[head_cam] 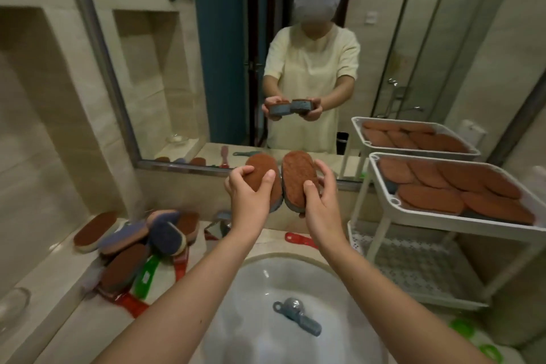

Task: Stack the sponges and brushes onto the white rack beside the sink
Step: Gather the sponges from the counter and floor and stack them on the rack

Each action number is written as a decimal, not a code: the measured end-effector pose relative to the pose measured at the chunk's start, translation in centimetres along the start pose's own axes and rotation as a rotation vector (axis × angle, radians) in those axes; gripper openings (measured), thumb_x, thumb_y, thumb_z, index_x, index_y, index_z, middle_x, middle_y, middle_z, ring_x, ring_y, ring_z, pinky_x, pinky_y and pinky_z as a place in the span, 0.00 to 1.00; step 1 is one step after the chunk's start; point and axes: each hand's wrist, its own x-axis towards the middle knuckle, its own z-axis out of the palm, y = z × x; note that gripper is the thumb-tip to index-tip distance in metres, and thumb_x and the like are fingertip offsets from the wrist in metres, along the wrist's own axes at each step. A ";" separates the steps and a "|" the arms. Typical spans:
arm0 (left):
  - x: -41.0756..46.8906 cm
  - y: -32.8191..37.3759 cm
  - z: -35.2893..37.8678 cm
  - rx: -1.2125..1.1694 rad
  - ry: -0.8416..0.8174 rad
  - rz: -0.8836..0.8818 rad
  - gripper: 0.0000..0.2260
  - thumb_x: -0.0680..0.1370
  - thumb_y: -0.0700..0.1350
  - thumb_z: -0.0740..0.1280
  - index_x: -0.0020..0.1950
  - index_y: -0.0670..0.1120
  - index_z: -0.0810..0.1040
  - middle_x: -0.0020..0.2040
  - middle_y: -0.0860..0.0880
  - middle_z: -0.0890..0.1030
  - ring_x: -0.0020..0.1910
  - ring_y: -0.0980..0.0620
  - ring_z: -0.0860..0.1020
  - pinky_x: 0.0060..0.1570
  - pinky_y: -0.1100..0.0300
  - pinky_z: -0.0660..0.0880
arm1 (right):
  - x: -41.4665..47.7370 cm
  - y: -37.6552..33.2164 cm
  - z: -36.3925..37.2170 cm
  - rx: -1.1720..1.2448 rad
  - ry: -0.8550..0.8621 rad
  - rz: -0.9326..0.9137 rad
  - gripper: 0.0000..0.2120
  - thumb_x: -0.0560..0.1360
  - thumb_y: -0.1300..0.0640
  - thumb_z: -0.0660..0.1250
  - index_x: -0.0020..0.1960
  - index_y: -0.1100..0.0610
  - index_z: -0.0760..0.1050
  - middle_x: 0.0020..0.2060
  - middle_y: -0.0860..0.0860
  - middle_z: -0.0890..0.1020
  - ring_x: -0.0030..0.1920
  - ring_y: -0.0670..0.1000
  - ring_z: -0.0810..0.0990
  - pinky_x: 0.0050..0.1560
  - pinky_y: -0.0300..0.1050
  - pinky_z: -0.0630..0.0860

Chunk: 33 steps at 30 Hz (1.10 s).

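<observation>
Over the sink [339, 284], one brown-topped sponge [264, 170] is gripped by the left hand [251, 201], a second sponge [298, 174] by the right hand [320, 204], their near ends hidden behind those hands.

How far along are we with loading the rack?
Done: brown sponges line the top tier of the white rack. In hand: left hand and right hand each grip one sponge above the sink. Left: the pile of sponges and brushes on the counter.
</observation>
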 end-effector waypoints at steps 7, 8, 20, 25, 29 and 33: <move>-2.7 5.4 6.6 -0.121 -0.143 0.091 0.14 0.77 0.48 0.69 0.60 0.55 0.68 0.68 0.48 0.66 0.65 0.52 0.70 0.61 0.61 0.71 | 2.2 -2.6 -8.5 -0.054 0.107 -0.103 0.17 0.81 0.55 0.58 0.68 0.41 0.68 0.66 0.49 0.70 0.64 0.44 0.72 0.66 0.53 0.73; -3.1 6.0 7.4 -0.133 -0.168 0.093 0.16 0.77 0.48 0.70 0.61 0.54 0.69 0.68 0.48 0.66 0.66 0.51 0.70 0.63 0.56 0.72 | 2.4 -2.9 -9.7 -0.071 0.125 -0.114 0.18 0.81 0.55 0.58 0.69 0.42 0.68 0.67 0.49 0.69 0.62 0.40 0.71 0.66 0.50 0.72; -6.8 11.3 16.6 -0.047 -0.526 0.149 0.32 0.68 0.43 0.76 0.69 0.57 0.69 0.72 0.48 0.63 0.70 0.48 0.66 0.68 0.47 0.69 | 4.8 -4.2 -22.5 -0.245 0.047 -0.132 0.41 0.68 0.60 0.73 0.74 0.39 0.59 0.64 0.46 0.63 0.59 0.40 0.69 0.51 0.26 0.68; -6.9 11.7 19.4 0.036 -0.567 0.186 0.35 0.68 0.38 0.74 0.72 0.55 0.67 0.73 0.49 0.66 0.71 0.50 0.66 0.68 0.53 0.70 | 6.7 -3.7 -25.6 -0.238 0.040 -0.109 0.32 0.69 0.60 0.71 0.72 0.50 0.69 0.68 0.49 0.72 0.65 0.46 0.73 0.65 0.45 0.73; -6.7 10.6 21.0 0.074 -0.483 0.228 0.28 0.71 0.39 0.72 0.69 0.54 0.72 0.67 0.53 0.73 0.63 0.56 0.72 0.58 0.64 0.70 | 8.1 -2.1 -26.7 -0.361 0.027 -0.090 0.31 0.72 0.51 0.72 0.73 0.47 0.68 0.70 0.46 0.72 0.66 0.46 0.72 0.61 0.39 0.69; -6.4 8.9 22.0 0.140 -0.424 0.231 0.24 0.73 0.42 0.71 0.67 0.57 0.72 0.67 0.56 0.73 0.64 0.57 0.72 0.57 0.64 0.70 | 9.0 -0.4 -26.8 -0.569 0.030 -0.085 0.29 0.73 0.42 0.69 0.72 0.45 0.68 0.70 0.46 0.73 0.67 0.48 0.72 0.57 0.41 0.70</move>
